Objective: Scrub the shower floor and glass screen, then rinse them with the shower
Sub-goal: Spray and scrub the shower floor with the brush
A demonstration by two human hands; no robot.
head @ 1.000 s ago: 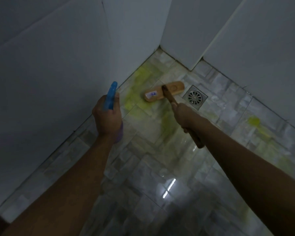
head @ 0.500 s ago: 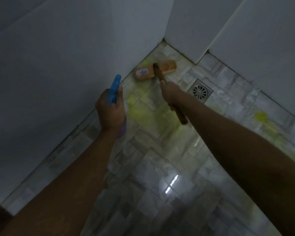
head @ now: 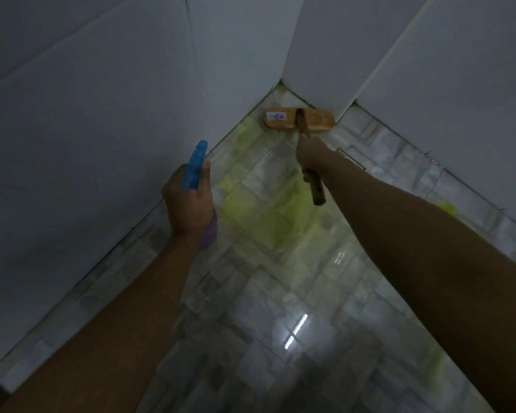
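A wooden scrub brush (head: 298, 120) lies head-down on the tiled shower floor (head: 280, 293), pushed into the far corner where two walls meet. My right hand (head: 310, 155) grips its wooden handle, whose end sticks out below the wrist. My left hand (head: 188, 201) holds a spray bottle with a blue trigger head (head: 195, 165) upright, beside the left wall; the purple bottle body shows only under the wrist. Yellow-green cleaner is smeared across the tiles between the two hands.
Plain white walls (head: 102, 114) close the floor in on the left and at the back right. The drain's edge (head: 352, 159) peeks out behind my right forearm. Another yellow blot (head: 447, 208) lies by the right wall. Wet tiles reflect a ceiling light.
My right hand has pushed the brush away from the drain area and up into the far corner. My left hand with the spray bottle has stayed about level beside the wall.
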